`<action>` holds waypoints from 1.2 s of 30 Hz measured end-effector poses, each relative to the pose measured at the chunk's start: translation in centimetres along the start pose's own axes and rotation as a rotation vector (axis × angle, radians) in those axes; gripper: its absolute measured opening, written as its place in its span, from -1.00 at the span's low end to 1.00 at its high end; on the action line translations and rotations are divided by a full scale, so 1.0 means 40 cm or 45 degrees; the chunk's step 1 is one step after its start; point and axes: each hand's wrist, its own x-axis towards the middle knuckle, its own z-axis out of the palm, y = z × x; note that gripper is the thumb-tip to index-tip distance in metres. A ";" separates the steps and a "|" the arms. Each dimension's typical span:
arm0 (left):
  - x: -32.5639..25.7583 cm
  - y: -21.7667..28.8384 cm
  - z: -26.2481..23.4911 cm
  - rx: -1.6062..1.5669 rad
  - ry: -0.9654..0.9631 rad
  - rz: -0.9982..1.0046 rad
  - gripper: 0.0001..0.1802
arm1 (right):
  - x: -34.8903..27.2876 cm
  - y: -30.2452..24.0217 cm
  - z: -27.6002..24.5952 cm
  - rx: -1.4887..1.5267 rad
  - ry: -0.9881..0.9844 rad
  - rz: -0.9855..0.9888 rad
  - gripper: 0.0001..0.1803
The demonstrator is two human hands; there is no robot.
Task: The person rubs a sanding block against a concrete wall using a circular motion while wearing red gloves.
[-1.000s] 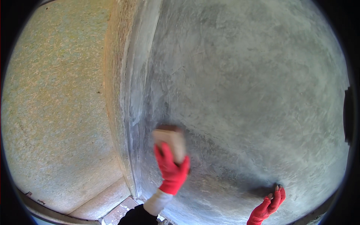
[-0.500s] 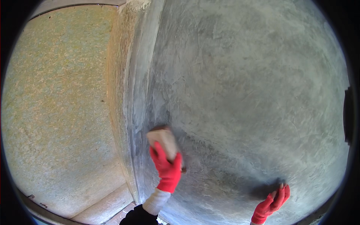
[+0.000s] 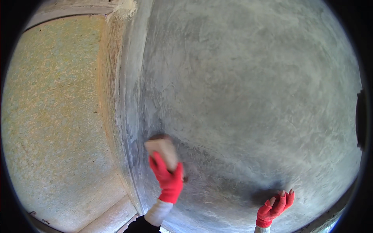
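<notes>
My left hand (image 3: 168, 181), in a red knitted glove, is wrapped round a sanding block (image 3: 162, 150). The block is pale on its back, with a reddish-brown edge showing beneath it, and is blurred by motion. It lies against the grey plastered wall (image 3: 241, 97), close to the wall's left edge. Lower right, my right hand (image 3: 275, 209) wears a red glove that leaves the fingertips bare. Its fingers are apart and hold nothing. They are close to the wall above a dark shadow; whether they touch it I cannot tell.
A rough, tan-edged strip (image 3: 110, 77) and a smooth grey band (image 3: 130, 77) border the wall on its left. Beyond them is a mottled yellowish-green panel (image 3: 58, 101). A dark object (image 3: 361, 120) shows at the far right rim.
The view has shifted, so the wall and panel sit further left in the picture. My left hand and the block have moved slightly right along the wall. My right hand's fingers have spread.
</notes>
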 end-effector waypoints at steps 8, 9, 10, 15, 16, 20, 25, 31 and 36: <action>-0.113 0.131 -0.021 0.039 -0.345 0.551 0.05 | -0.012 -0.006 0.007 0.034 -0.035 -0.038 -0.51; -0.111 0.131 -0.022 0.023 -0.340 0.545 0.05 | -0.010 -0.003 -0.005 0.081 -0.090 0.002 -0.50; -0.098 0.122 -0.024 0.051 -0.317 0.596 0.06 | -0.003 -0.003 -0.011 0.066 -0.089 -0.013 -0.50; 0.050 0.070 -0.001 -0.002 -0.116 0.165 0.07 | -0.006 -0.004 -0.011 0.040 -0.151 -0.079 -0.50; 0.088 0.065 0.004 -0.096 -0.040 -0.019 0.06 | -0.009 -0.007 -0.013 0.010 -0.149 -0.083 -0.50; 0.053 0.111 0.012 -0.109 -0.081 0.093 0.08 | -0.019 -0.002 -0.005 -0.038 -0.154 -0.087 -0.50; -0.088 0.165 0.001 -0.088 -0.321 0.726 0.13 | -0.004 -0.008 -0.005 -0.038 -0.150 -0.138 -0.50; 0.023 -0.033 -0.003 -0.242 0.078 -0.251 0.11 | 0.000 -0.015 -0.009 -0.026 -0.189 -0.113 -0.51; -0.042 0.124 -0.006 -0.087 -0.120 0.115 0.07 | -0.010 -0.010 0.002 -0.064 -0.165 -0.148 -0.52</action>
